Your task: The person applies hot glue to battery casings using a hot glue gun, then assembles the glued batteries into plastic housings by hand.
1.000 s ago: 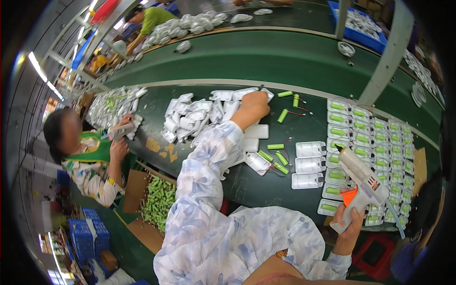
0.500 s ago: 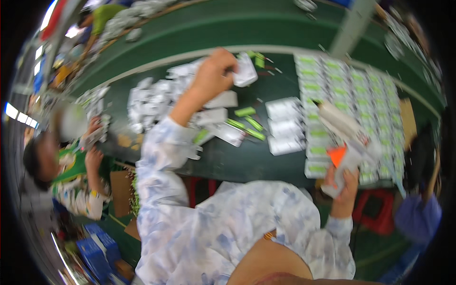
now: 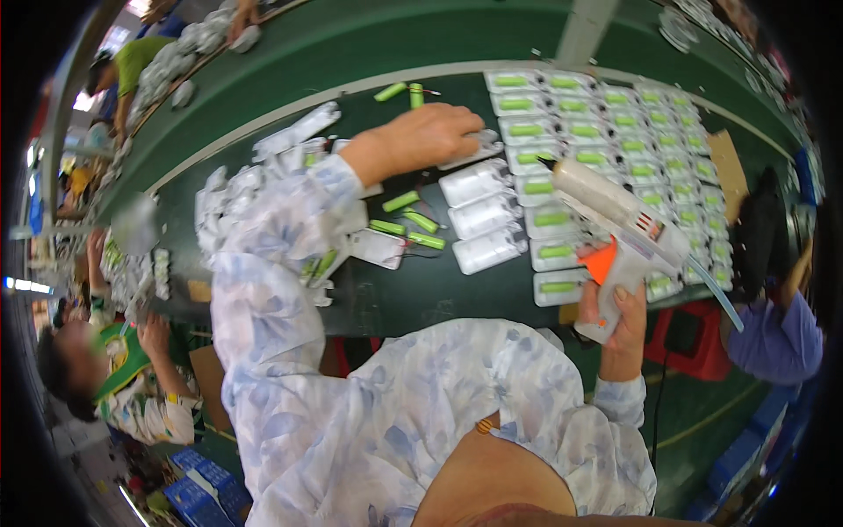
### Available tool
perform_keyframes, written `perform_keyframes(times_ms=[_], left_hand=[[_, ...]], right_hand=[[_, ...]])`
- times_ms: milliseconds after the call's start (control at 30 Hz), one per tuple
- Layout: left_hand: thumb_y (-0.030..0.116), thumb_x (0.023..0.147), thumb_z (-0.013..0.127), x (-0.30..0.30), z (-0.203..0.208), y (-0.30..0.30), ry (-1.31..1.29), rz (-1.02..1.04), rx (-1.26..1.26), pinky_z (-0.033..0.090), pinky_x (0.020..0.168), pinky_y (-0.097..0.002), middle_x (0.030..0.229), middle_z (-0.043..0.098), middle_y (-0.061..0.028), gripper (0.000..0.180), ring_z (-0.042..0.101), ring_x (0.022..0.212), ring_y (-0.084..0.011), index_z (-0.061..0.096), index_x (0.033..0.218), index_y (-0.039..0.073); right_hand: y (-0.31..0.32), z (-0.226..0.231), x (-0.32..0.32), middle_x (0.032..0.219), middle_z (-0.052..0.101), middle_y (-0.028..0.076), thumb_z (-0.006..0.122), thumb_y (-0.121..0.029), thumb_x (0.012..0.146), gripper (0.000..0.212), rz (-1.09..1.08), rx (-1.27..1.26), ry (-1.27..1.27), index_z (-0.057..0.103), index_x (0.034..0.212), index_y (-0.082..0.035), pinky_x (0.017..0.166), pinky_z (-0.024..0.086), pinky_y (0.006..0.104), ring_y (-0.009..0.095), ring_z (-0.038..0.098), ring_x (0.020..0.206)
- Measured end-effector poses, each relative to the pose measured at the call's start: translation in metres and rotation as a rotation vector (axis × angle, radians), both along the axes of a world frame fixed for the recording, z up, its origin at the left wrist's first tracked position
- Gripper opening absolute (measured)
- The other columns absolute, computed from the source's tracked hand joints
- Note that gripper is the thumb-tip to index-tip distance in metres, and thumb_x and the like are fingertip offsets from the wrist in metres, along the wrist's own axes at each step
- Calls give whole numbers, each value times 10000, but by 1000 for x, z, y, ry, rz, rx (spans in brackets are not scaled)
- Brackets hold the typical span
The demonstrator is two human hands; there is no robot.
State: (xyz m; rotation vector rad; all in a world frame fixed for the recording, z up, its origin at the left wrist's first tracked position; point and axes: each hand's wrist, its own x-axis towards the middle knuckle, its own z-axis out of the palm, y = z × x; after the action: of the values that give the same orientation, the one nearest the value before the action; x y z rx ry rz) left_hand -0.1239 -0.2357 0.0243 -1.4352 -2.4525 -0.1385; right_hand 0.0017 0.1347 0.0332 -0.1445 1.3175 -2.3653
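In my right hand [image 3: 625, 325] is a white hot glue gun [image 3: 615, 202] with an orange trigger, gripped by its handle. Its dark nozzle points up and left over rows of white plastic casings [image 3: 542, 217], each with a green battery cell in it. My left hand [image 3: 426, 136] is closed on a white casing [image 3: 483, 147], partly hidden under its fingers. That casing is at the top of a short column of blank white casings [image 3: 486, 215]. Loose green battery cells [image 3: 400, 201] with thin wires lie below my left hand, beside another white casing [image 3: 378, 249].
A heap of white casings [image 3: 237, 206] covers the table's left part. Cardboard [image 3: 727, 171] stands past the rows at right. A green conveyor [image 3: 404, 44] runs along the far side. A co-worker [image 3: 132, 369] sits at left; red stools [image 3: 689, 342] stand below the table.
My left hand has moved right and nearer with the white casing, from above the heap to the column's top. The glue gun stays in my right hand. The view has shifted.
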Motion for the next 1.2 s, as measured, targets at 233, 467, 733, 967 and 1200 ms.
perform_keyframes(times_ms=[233, 467, 733, 967, 1200], left_hand=[[27, 711, 603, 23, -41, 16, -248, 416, 351, 538, 788, -449, 932, 671, -169, 277, 644, 924, -362, 663, 982, 33], [36, 753, 625, 68, 4, 0, -263, 559, 336, 527, 816, -445, 1024, 653, -116, 274, 625, 996, -323, 670, 1022, 66], [80, 791, 640, 117, 8, -81, -302, 929, -267, 548, 774, -416, 1014, 648, -111, 185, 638, 987, -298, 692, 967, 53], [66, 774, 637, 120, 15, -80, -538, 984, -267, 547, 811, -439, 1084, 645, -146, 247, 639, 1044, -321, 695, 1014, 55], [39, 673, 664, 118, 12, -91, -729, 1040, -247, 513, 874, -437, 1107, 653, -143, 413, 630, 1053, -342, 674, 1084, 80]], right_hand=[[3, -5, 3, 1310, 520, 257, 579, -215, 878, 615, -11, -25, -12, 335, 1374, 54, 439, 441, 294, 170, 525, 507], [-8, -1, -2, 1307, 507, 257, 540, -219, 928, 548, 124, -31, 107, 334, 1351, 61, 431, 429, 277, 153, 508, 515], [-24, 6, -1, 1307, 527, 214, 560, -194, 918, 515, 133, -12, 95, 377, 1347, 26, 435, 423, 259, 123, 475, 510], [-17, 8, 11, 1322, 498, 273, 573, -202, 899, 596, 122, -6, 79, 325, 1379, 49, 446, 454, 281, 172, 532, 528], [-12, -6, 7, 1255, 561, 262, 596, -237, 855, 649, 84, 18, 21, 347, 1378, 57, 457, 476, 308, 189, 555, 541]])
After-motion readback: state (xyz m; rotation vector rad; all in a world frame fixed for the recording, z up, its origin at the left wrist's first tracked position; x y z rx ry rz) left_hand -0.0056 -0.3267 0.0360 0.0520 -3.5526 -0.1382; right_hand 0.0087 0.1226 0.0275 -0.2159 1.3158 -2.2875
